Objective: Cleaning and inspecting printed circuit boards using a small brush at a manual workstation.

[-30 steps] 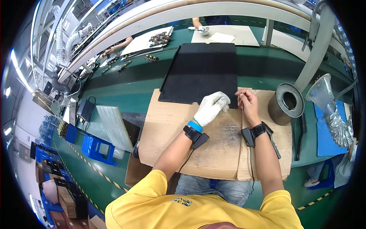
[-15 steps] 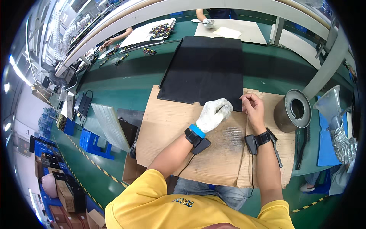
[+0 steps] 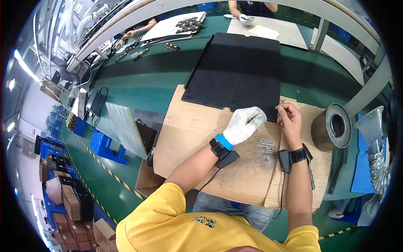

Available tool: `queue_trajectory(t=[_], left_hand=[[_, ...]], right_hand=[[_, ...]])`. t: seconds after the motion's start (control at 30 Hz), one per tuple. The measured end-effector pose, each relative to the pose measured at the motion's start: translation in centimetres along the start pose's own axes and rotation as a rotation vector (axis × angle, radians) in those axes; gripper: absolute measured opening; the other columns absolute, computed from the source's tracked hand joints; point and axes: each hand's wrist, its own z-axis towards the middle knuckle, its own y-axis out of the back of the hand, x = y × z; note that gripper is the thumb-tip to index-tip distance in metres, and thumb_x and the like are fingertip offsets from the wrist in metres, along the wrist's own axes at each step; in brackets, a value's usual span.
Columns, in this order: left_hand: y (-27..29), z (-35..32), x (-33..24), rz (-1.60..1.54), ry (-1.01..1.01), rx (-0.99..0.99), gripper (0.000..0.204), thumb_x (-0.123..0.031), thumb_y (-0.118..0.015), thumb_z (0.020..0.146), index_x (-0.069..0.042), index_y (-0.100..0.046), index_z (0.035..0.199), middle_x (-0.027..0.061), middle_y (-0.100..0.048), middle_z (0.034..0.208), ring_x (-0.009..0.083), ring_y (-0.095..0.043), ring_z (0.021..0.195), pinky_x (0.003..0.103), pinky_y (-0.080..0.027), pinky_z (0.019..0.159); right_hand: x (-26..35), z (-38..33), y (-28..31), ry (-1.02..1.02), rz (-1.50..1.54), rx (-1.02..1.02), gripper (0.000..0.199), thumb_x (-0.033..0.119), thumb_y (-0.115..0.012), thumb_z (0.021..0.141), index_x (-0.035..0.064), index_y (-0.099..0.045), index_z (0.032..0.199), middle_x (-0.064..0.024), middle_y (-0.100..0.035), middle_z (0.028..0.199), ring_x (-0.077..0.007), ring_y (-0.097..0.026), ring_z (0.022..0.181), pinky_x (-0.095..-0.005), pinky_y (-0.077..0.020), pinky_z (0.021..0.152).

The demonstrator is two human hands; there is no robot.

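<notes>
My left hand (image 3: 245,124), in a white work glove with a blue band at the wrist, hovers over the brown cardboard sheet (image 3: 201,138). Its fingers are curled together, and whatever lies in them is hidden. To its right, my bare right hand (image 3: 289,120) has thumb and forefinger pinched close to the near right corner of a flat black panel (image 3: 237,71). Anything in that pinch is too small to make out. The panel lies partly over the far edge of the cardboard. A dark scuffed patch (image 3: 264,147) marks the cardboard between my forearms.
A round metal can (image 3: 323,130) stands right of my right hand, near a clear funnel with a foil hose (image 3: 373,138). On the left, a pale ribbed panel (image 3: 126,126) leans upright. Across the green bench, a person's gloved hand (image 3: 247,19) rests above a white board (image 3: 289,33).
The whole view has shifted, so the bench and my hands sit further right in the picture. My hands keep nearly the same pose. More of the person across the bench shows.
</notes>
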Motion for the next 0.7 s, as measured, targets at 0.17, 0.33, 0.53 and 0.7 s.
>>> queue_trajectory(t=[0.17,0.33,0.53,0.7], left_hand=[[0.03,-0.06,0.07,0.046,-0.037,-0.020,0.019,-0.014,-0.062,0.104,0.002,-0.072,0.100,0.0073,-0.070,0.086,0.0130,-0.065,0.072,0.030,-0.053,0.067],[0.08,-0.10,-0.19,0.055,-0.035,-0.021,0.019,-0.014,-0.062,0.104,0.001,-0.072,0.099,0.0071,-0.069,0.085,0.0130,-0.065,0.072,0.030,-0.053,0.067],[-0.06,-0.13,-0.33,0.028,-0.026,-0.023,0.019,-0.014,-0.062,0.104,0.001,-0.072,0.099,0.0072,-0.069,0.084,0.0131,-0.064,0.072,0.031,-0.053,0.066],[-0.05,-0.08,-0.37,0.027,-0.052,-0.030,0.019,-0.014,-0.062,0.104,0.001,-0.072,0.099,0.0066,-0.068,0.081,0.0130,-0.064,0.071,0.031,-0.053,0.066]], right_hand=[[0.08,-0.10,-0.01,-0.013,-0.003,0.005,0.014,0.018,-0.066,0.107,0.0055,-0.070,0.104,0.0055,-0.059,0.075,-0.0017,-0.053,0.062,-0.0184,-0.0364,0.053],[0.09,-0.08,0.07,-0.012,-0.001,0.000,0.014,0.019,-0.066,0.108,0.0055,-0.070,0.104,0.0056,-0.059,0.074,-0.0016,-0.053,0.062,-0.0184,-0.0369,0.052],[-0.18,0.01,0.16,-0.001,-0.019,-0.008,0.014,0.019,-0.066,0.108,0.0059,-0.070,0.104,0.0057,-0.059,0.074,-0.0012,-0.053,0.061,-0.0185,-0.0367,0.052],[-0.18,-0.07,0.14,-0.015,-0.022,-0.003,0.014,0.019,-0.066,0.108,0.0061,-0.070,0.104,0.0058,-0.059,0.074,-0.0011,-0.052,0.060,-0.0183,-0.0360,0.051]])
